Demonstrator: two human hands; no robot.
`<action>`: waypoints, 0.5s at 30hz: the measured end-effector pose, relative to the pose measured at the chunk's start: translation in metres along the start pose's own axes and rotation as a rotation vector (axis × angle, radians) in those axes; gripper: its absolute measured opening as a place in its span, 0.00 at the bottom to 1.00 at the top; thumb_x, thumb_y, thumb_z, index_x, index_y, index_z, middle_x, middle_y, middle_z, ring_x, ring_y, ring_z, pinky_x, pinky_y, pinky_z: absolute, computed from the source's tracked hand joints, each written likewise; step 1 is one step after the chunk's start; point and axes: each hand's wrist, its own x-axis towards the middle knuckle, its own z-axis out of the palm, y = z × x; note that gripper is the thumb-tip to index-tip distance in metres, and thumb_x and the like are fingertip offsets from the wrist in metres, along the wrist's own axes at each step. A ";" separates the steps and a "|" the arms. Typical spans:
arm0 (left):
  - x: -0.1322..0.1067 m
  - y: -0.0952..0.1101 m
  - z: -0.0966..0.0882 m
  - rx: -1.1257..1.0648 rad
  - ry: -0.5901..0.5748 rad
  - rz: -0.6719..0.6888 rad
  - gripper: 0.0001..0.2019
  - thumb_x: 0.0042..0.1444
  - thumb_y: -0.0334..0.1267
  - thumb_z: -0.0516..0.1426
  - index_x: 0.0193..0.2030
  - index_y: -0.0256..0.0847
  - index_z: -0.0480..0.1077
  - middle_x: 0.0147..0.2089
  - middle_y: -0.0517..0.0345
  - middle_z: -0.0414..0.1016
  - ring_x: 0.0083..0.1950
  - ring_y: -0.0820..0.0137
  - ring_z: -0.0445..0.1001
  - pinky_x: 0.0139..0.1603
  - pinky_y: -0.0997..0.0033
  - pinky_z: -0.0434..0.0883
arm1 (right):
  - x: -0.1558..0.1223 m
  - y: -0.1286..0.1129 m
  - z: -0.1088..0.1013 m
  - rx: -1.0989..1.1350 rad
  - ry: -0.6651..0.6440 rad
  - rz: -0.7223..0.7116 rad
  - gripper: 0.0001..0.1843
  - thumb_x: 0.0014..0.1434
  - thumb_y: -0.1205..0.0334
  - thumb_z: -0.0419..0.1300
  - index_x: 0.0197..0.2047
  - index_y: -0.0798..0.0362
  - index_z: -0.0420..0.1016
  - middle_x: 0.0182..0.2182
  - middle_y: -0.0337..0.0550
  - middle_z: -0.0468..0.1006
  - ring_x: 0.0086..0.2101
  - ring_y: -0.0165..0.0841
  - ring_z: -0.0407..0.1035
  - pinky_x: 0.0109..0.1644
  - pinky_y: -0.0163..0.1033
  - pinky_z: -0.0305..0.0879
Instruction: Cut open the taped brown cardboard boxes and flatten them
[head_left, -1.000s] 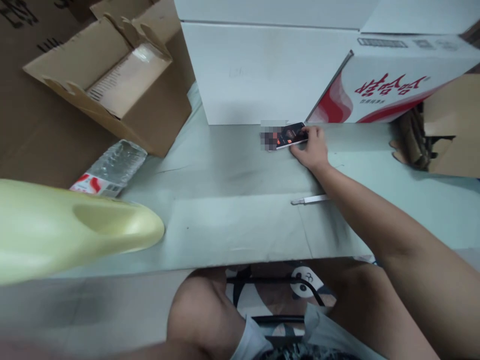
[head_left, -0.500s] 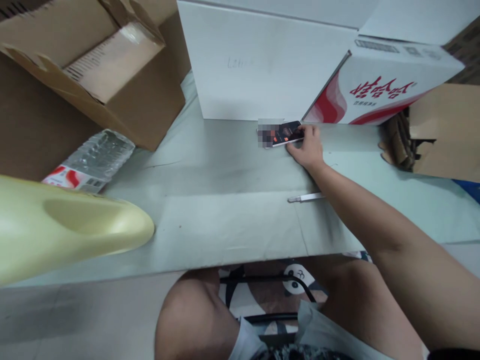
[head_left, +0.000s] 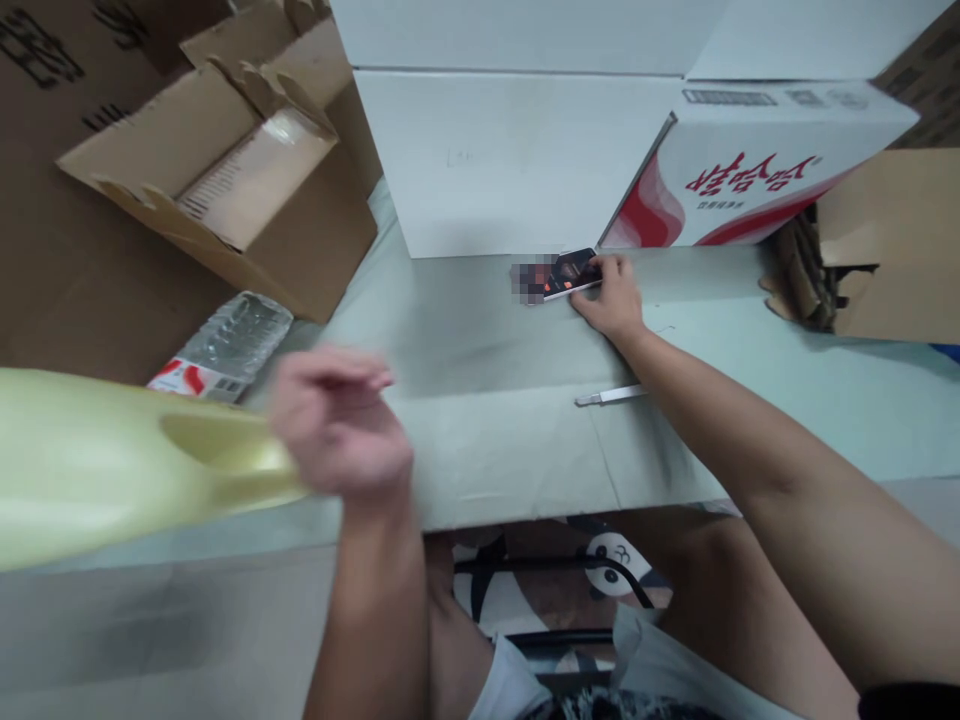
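My right hand [head_left: 616, 300] grips the right end of a smartphone [head_left: 574, 274], thumb at its near edge and fingers at the far one. The phone lies on the pale green table cover [head_left: 480, 440] against the white carton, its dark screen lit and its left part pixelated. My left hand [head_left: 341, 425] is raised over the table's left part, smeared by motion, its fingers seeming curled. It overlaps the tip of a smooth pale yellow plastic object [head_left: 97, 460]; whether they touch I cannot tell. Near my right forearm lies a slim white tool with a metal tip [head_left: 609, 396].
White cartons [head_left: 517, 160] line the table's back, one with red printing [head_left: 757, 180]. An open brown box [head_left: 300, 220] stands at the left, with a clear plastic bottle [head_left: 236, 340] in front. Another torn brown box [head_left: 900, 240] is at the right.
My left hand has come into view from below, at the left. My right hand stays on the phone. The view has shifted slightly to the left.
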 end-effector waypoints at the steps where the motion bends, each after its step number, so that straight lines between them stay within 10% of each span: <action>1: -0.003 -0.006 0.006 -0.015 -0.031 0.008 0.16 0.64 0.45 0.55 0.29 0.39 0.74 0.28 0.58 0.73 0.30 0.72 0.71 0.34 0.70 0.70 | 0.000 -0.001 -0.001 0.004 -0.007 0.008 0.36 0.53 0.50 0.59 0.63 0.56 0.66 0.62 0.63 0.66 0.59 0.54 0.68 0.65 0.59 0.65; 7: -0.017 -0.030 0.033 -0.107 -0.267 -0.157 0.13 0.54 0.45 0.55 0.25 0.41 0.73 0.23 0.57 0.69 0.27 0.70 0.67 0.29 0.69 0.63 | -0.001 0.000 0.001 0.007 0.002 0.010 0.39 0.53 0.50 0.60 0.67 0.55 0.64 0.62 0.63 0.65 0.59 0.58 0.67 0.64 0.62 0.64; 15: -0.012 -0.036 0.038 -0.133 -0.226 -0.295 0.13 0.50 0.46 0.57 0.23 0.40 0.74 0.24 0.57 0.69 0.26 0.72 0.67 0.28 0.70 0.63 | 0.003 0.000 0.003 -0.033 -0.084 -0.046 0.49 0.52 0.41 0.60 0.72 0.54 0.57 0.71 0.64 0.58 0.67 0.61 0.56 0.67 0.67 0.57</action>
